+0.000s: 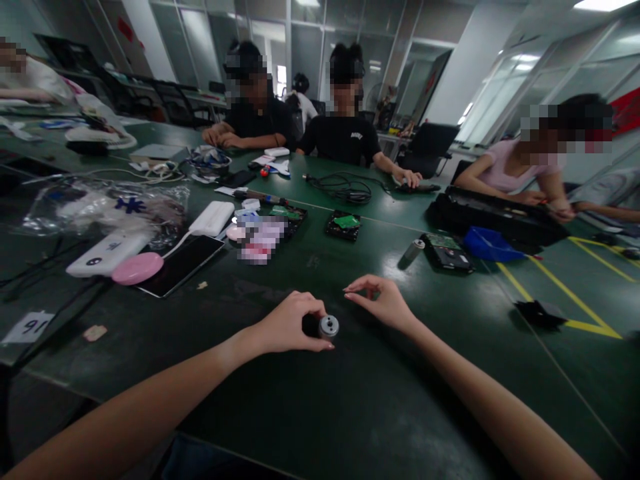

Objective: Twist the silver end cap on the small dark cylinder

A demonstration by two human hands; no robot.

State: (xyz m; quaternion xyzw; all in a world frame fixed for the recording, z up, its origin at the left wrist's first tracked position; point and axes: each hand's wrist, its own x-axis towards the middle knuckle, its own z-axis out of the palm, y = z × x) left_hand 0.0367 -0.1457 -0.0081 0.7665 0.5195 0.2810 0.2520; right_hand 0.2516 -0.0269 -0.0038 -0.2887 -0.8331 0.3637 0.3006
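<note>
My left hand [295, 325] is closed around a small silver metal cylinder [329, 326], held upright with its end face and a dark hole in it turned up. Thumb and fingers wrap its sides. To the right of it, apart from the cylinder, my right hand [379, 301] is raised over the table with thumb and fingertips pinched together. Whatever may be between those tips is too small to make out. Another metal cylinder [414, 251] stands tilted in view farther off, beside a hard drive [447, 253] with a green board.
On the green table [280, 413] lie a phone [183, 265], a pink round case [137, 268], a white power bank [107, 253] and a hard drive [344, 225]. A blue tray [493, 245] and a black housing [500, 215] are at right. Several people sit around.
</note>
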